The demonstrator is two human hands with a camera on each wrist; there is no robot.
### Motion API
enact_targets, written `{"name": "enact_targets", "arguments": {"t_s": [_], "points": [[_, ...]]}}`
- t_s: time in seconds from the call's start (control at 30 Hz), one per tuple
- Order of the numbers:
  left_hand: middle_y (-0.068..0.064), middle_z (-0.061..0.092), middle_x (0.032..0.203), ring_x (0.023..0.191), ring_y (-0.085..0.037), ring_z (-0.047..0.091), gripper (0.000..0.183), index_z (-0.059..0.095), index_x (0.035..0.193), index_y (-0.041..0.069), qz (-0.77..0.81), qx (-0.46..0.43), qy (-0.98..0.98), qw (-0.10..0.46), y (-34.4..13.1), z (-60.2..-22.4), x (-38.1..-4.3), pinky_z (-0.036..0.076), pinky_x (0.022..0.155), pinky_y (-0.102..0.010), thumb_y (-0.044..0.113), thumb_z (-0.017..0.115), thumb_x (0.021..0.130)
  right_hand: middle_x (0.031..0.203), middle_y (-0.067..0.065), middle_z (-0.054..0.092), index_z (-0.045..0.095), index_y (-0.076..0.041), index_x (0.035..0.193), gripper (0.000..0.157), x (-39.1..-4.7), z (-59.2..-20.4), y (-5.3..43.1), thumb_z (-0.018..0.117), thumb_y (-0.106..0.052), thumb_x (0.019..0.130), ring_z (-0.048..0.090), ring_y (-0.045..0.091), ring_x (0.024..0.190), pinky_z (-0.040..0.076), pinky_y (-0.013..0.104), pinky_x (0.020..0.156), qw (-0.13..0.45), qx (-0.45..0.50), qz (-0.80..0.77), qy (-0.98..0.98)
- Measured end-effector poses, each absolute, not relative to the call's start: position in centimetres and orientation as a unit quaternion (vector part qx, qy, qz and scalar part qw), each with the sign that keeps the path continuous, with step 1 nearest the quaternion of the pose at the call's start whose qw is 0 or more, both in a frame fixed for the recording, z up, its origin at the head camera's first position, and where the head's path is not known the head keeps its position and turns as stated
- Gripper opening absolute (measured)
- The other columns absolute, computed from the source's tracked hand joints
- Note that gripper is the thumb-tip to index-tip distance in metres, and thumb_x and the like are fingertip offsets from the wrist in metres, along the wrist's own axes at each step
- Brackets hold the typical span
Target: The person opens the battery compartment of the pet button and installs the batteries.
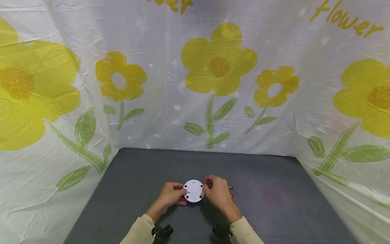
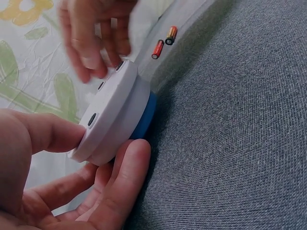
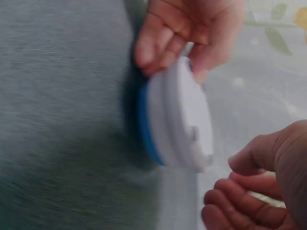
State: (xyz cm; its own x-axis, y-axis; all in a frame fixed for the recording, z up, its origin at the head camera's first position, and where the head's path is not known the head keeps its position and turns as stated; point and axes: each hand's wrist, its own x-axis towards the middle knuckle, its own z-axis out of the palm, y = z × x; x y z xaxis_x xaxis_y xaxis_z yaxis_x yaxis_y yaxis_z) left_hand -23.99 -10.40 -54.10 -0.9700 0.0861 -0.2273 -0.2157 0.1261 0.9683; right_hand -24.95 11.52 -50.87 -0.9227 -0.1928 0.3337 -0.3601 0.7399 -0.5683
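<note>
A round white device (image 1: 195, 188) with small dark feet, a patch of little holes on its upturned face and a blue part underneath (image 2: 146, 117) is held low over the grey table. My left hand (image 1: 172, 195) grips its left edge, thumb on the white face and fingers beneath. Close to the opposite edge hovers my right hand (image 1: 217, 192). In the right wrist view its thumb and loosely bent fingers (image 3: 240, 201) stand apart from the device, with nothing between them. Two small batteries lie past the right hand, a red one (image 2: 158, 49) and a black-and-orange one (image 2: 171, 35).
The dark grey cloth-covered table (image 1: 268, 217) spreads around the hands. A white curtain (image 1: 158, 128) printed with yellow flowers encloses its back and sides. Black straps with camera units (image 1: 162, 231) sit at both wrists.
</note>
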Motion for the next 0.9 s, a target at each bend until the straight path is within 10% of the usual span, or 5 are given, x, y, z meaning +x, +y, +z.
{"name": "enact_targets", "arguments": {"t_s": [0.9], "points": [[-0.018, 0.079, 0.095, 0.075, -0.021, 0.08, 0.027, 0.07, 0.117, -0.014, 0.679, -0.056, 0.725, 0.104, -10.2, -54.4, -23.9, 0.07, 0.067, -0.034, 0.004, 0.072, 0.098, 0.104, 0.008, 0.078, 0.074, -0.004, 0.111, 0.024, -26.1, -49.4, 8.5, 0.085, -0.002, 0.089, 0.071, 0.025, 0.098, 0.063, 0.043, 0.087, 0.091, 0.317, 0.191, -0.925]]}}
